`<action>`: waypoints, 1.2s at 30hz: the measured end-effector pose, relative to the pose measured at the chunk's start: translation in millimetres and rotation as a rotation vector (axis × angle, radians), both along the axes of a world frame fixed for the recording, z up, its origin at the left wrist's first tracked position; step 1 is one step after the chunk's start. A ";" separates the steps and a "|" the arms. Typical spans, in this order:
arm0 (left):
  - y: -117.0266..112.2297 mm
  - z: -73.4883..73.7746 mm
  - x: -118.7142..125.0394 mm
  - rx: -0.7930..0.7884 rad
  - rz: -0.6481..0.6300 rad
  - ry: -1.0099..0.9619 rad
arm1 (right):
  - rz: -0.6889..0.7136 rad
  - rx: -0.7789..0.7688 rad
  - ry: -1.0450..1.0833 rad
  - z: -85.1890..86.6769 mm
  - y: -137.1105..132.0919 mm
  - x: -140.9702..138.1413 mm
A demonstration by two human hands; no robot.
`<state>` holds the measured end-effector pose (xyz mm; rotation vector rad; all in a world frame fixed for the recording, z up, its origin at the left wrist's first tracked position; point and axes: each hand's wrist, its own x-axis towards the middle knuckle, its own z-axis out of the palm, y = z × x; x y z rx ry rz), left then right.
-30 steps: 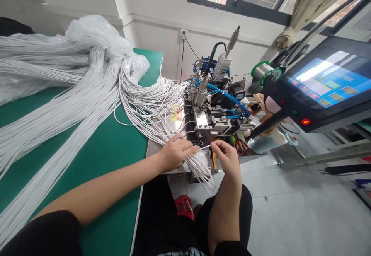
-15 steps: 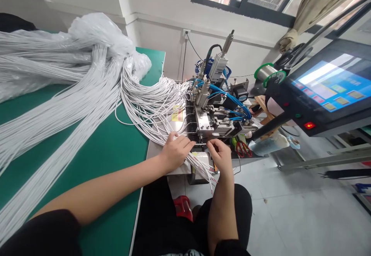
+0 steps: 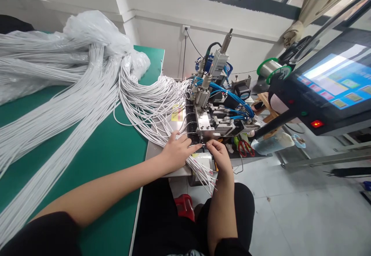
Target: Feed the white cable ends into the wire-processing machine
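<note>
My left hand [image 3: 179, 153] is closed around a bundle of thin white cables [image 3: 203, 174], whose loose ends with reddish tips stick out below it to the right. Its index finger points rightward at the front of a bench machine [image 3: 204, 120]. My right hand [image 3: 222, 156] pinches the end of a single white cable, its fingertips close to the left index finger. That short stretch of cable lies at the machine's front fixture, mostly hidden by the fingers. More white cables [image 3: 150, 97] run in a line along the machine's left side.
Long cable bundles and clear plastic wrapping [image 3: 95, 28] cover much of the green table [image 3: 116, 178]. A control screen [image 3: 339, 82] hangs at the right, near a wire spool [image 3: 271, 70]. Red-handled scissors [image 3: 245, 148] lie beside the machine. A red stool [image 3: 184, 206] is below.
My left index finger has stretched further right, towards the right fingertips, covering more of the cable. My right hand has hardly moved. The view has shifted slightly.
</note>
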<state>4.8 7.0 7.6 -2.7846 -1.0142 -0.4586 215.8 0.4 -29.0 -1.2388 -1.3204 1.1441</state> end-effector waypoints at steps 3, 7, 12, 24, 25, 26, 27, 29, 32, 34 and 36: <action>0.8 7.3 3.9 -0.057 0.016 0.104 | -0.031 -0.086 0.134 -4.0 0.8 -4.2; 3.9 8.4 5.8 -0.096 0.022 0.156 | -0.049 -0.145 0.179 -6.1 1.3 -8.0; 5.8 -4.9 -4.2 -0.010 -0.020 -0.044 | -0.098 -0.110 0.055 -7.4 -7.9 -1.8; -1.1 -6.4 -6.3 0.123 -0.030 -0.198 | 0.164 -0.034 -0.322 43.0 -75.1 28.7; -1.8 -5.9 -6.1 0.127 -0.028 -0.205 | 0.183 -0.034 -0.344 45.9 -77.2 26.7; -2.4 -5.5 -5.8 0.129 -0.027 -0.210 | 0.193 -0.034 -0.359 47.9 -78.5 24.5; -3.0 -5.1 -5.6 0.129 -0.029 -0.216 | 0.197 -0.034 -0.370 49.0 -79.1 22.5; -3.9 -4.7 -4.9 0.127 -0.026 -0.237 | 0.184 -0.025 -0.368 49.6 -78.7 19.5; -4.5 -5.2 -3.9 0.118 -0.017 -0.261 | 0.102 -0.002 -0.344 50.0 -75.0 17.4; -5.2 -6.2 -3.6 0.096 -0.006 -0.267 | 0.056 0.016 -0.353 51.2 -71.5 16.7; -6.3 -7.2 -3.6 0.075 0.003 -0.271 | 0.039 0.035 -0.376 53.0 -67.5 16.1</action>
